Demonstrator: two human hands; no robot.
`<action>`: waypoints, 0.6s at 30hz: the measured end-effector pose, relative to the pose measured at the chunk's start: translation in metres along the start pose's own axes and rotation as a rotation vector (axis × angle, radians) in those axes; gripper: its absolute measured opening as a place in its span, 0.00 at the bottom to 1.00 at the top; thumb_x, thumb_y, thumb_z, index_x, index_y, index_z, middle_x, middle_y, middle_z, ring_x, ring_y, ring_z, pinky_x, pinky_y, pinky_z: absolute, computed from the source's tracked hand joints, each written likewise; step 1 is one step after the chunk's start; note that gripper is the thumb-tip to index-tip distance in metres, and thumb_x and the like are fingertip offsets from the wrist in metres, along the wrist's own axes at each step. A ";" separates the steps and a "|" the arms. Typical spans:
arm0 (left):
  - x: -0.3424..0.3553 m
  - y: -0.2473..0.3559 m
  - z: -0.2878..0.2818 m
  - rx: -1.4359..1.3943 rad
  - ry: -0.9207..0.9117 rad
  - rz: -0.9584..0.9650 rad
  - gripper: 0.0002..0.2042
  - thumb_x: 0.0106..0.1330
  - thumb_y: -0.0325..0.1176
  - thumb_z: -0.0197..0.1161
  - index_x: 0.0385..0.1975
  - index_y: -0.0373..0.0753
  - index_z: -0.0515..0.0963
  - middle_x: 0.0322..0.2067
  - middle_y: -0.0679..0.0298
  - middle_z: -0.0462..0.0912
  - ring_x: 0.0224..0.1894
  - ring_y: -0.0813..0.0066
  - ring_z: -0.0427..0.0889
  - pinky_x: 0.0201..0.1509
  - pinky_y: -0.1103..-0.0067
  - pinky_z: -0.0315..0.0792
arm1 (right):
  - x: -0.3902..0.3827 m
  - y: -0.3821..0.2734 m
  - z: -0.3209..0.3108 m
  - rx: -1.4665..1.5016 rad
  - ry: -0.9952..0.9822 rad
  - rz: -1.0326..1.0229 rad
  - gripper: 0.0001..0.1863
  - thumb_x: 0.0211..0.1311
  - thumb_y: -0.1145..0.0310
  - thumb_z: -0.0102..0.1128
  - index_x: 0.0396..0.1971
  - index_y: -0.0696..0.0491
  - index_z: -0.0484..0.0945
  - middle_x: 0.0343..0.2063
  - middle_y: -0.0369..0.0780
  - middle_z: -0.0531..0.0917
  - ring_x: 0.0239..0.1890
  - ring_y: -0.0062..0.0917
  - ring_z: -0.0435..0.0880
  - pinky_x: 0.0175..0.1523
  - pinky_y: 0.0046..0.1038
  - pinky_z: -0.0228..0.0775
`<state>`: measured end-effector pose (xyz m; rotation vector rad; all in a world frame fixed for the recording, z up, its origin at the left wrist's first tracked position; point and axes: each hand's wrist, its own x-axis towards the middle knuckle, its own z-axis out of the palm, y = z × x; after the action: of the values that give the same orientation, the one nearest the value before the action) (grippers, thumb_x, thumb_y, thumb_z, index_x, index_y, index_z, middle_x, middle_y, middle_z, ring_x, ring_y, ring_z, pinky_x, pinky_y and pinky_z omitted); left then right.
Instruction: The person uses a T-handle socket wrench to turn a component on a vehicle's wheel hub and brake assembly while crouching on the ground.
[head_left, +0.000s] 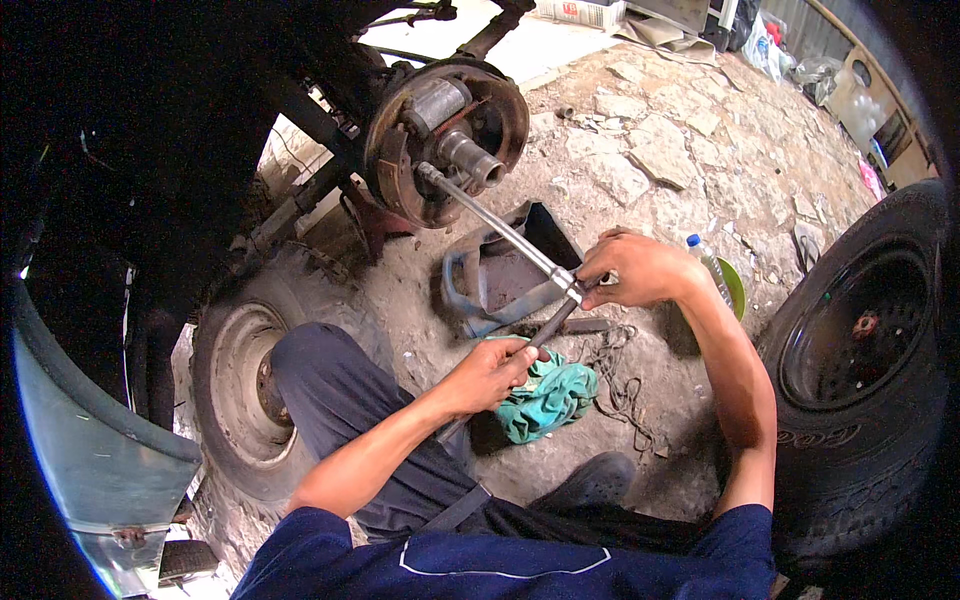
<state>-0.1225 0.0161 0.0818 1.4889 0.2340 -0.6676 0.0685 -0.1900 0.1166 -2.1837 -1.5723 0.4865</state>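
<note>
currently a long wrench [500,232] is gripped by both closed hands, right hand [640,270] nearer the brake drum [445,140], left hand [492,375] at its tail.

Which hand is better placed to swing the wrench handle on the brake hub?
Probably the left hand: it grips the dark handle's free end. The right hand holds the joint by the extension bar.

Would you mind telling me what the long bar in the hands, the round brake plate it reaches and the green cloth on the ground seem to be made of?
Long bar: apparently bright polished steel, shiny and silver; its handle end looks dark.
Brake plate: probably steel or iron, with a dull brown, rusty-looking surface.
Green cloth: soft fabric, crumpled in folds.
</note>
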 end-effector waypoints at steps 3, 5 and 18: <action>0.009 0.007 0.003 -0.032 -0.006 0.009 0.16 0.75 0.43 0.46 0.49 0.37 0.73 0.19 0.77 0.61 0.13 0.91 0.54 0.14 0.87 0.48 | 0.001 -0.002 -0.001 -0.047 0.020 0.113 0.27 0.44 0.45 0.71 0.37 0.53 0.84 0.32 0.40 0.85 0.42 0.35 0.81 0.55 0.33 0.64; 0.013 0.016 0.004 -0.047 0.004 0.019 0.14 0.75 0.40 0.47 0.43 0.36 0.75 0.19 0.77 0.64 0.13 0.90 0.56 0.14 0.86 0.50 | 0.004 -0.016 -0.010 -0.140 -0.020 0.193 0.30 0.39 0.41 0.71 0.34 0.52 0.85 0.31 0.40 0.85 0.40 0.35 0.81 0.55 0.33 0.63; 0.040 0.042 0.005 -0.246 -0.038 -0.018 0.16 0.72 0.45 0.54 0.33 0.36 0.73 0.24 0.68 0.73 0.13 0.89 0.58 0.13 0.88 0.50 | 0.000 0.029 0.028 -0.519 0.682 -0.354 0.36 0.17 0.35 0.69 0.17 0.52 0.69 0.16 0.36 0.68 0.22 0.31 0.71 0.34 0.32 0.63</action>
<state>-0.0691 -0.0017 0.0956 1.2389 0.2901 -0.6565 0.0777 -0.1943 0.0776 -1.9887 -1.7172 -0.7737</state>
